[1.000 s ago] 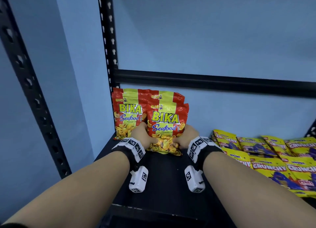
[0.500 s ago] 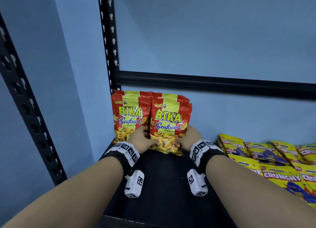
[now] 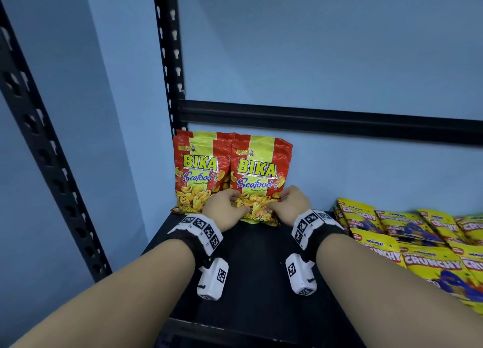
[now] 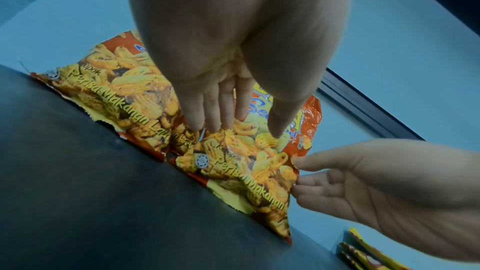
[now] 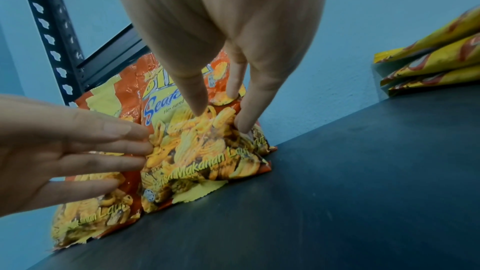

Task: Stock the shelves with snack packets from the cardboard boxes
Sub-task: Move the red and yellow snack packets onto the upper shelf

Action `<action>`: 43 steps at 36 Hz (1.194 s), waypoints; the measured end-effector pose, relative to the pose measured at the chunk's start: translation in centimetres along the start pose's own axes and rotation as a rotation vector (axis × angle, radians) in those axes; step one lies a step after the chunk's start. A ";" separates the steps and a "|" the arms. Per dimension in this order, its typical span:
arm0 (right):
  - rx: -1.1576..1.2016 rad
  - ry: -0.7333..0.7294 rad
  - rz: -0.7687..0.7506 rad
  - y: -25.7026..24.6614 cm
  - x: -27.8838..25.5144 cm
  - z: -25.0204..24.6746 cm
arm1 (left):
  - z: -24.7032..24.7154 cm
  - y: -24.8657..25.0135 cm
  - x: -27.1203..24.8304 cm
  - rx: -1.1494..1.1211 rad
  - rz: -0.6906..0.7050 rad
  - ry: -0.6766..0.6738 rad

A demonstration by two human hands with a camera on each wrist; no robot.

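Two rows of red-and-yellow BIKA Seafood packets stand upright against the blue back wall, at the left end of the black shelf [image 3: 256, 274]. The left packet [image 3: 196, 175] stands untouched. Both hands are at the lower part of the right packet [image 3: 258, 170], whose base is on the shelf. In the left wrist view my left hand [image 4: 244, 130] lays straight fingers at the packet's [image 4: 249, 167] left edge, thumb tip on its front. My right hand [image 5: 221, 120] touches the same packet [image 5: 197, 157] with straight fingers, thumb on the front and fingers along the right edge. Cardboard boxes are out of view.
Yellow Crunchy packets [image 3: 418, 240] lie in overlapping rows on the right half of the shelf, a small gap away from my right wrist. Black perforated uprights [image 3: 167, 60] [image 3: 44, 159] and a rear crossbeam [image 3: 326, 117] frame the bay. Bare shelf shows in front of the BIKA packets.
The right packet has gone back and upright beside the left one. Both hands have eased from gripping its sides to touching it with straight fingers.
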State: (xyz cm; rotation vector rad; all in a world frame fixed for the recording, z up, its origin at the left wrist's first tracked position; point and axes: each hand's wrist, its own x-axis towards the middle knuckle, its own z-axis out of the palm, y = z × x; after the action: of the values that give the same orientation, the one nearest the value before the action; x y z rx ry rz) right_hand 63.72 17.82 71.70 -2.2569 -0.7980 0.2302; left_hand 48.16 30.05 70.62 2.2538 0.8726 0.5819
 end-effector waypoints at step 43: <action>-0.148 -0.559 0.057 22.7 -33.5 5.7 | 12.0 -10.8 -35.0 0.159 -0.184 -0.477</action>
State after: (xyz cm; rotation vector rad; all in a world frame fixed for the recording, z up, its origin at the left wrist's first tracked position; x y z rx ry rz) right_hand 45.84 -11.69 49.76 -2.3826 -1.0605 0.8816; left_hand 26.85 6.44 48.90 2.2758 0.8845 -0.1140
